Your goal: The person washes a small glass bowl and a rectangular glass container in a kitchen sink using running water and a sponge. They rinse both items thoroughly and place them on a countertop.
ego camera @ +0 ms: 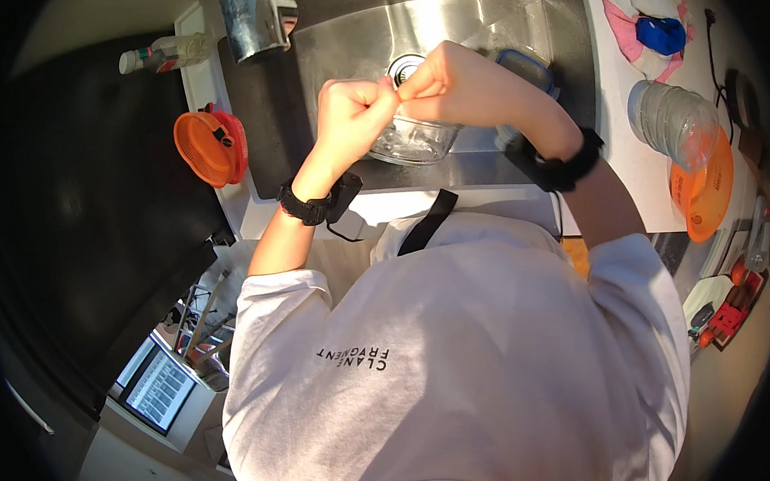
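Over the steel sink (pixel 343 39), my left hand (pixel 354 116) and my right hand (pixel 455 86) meet, fingertips to fingertips. Both are closed in a pinch around a small pale thing (pixel 401 110), too small and hidden to name. Below them in the sink stands a clear glass bowl (pixel 419 144), partly covered by my hands; what it holds cannot be made out. Just beyond my fingertips shows the drain strainer (pixel 404 70). Behind my right wrist lies a clear container lid with a blue rim (pixel 526 71), partly hidden.
A metal cylinder (pixel 250 18) rises at the sink's back left. Orange and red plastic baskets (pixel 207 145) and a bottle (pixel 166 54) are on the left. Right, on the counter (pixel 613 180), are stacked clear containers (pixel 675 122), an orange bowl (pixel 707 192) and a pink-and-white cloth (pixel 624 31).
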The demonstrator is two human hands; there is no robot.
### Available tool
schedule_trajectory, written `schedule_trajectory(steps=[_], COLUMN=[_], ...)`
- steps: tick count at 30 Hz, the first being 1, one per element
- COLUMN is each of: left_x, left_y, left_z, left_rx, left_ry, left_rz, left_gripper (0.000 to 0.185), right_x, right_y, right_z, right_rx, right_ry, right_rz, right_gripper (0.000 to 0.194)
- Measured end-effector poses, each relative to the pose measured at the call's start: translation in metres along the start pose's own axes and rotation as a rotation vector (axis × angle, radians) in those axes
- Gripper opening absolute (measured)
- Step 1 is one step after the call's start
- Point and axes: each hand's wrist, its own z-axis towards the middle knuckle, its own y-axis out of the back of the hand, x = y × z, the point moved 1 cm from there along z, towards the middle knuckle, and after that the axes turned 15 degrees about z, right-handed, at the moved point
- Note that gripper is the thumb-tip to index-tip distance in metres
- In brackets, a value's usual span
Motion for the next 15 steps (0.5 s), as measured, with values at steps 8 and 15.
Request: schedule_trajectory(steps=[8,15], left_x=[0.011,0.007], left_y=[0.005,0.004], left_z=[-0.003,-0.005], left_rx=[-0.032,-0.071], left_ry=[0.068,0.045], left_rz=[-0.099,-0.103], left_gripper=[0.046,0.049], right_x=[0.002,-0.001], right_y=[0.002,0.005], right_z=[-0.009,-0.002], right_rx=[-0.089,0.007], right_ry=[-0.119,0.130], right_rz=[-0.098,0.062], right_gripper=[0.017,0.020])
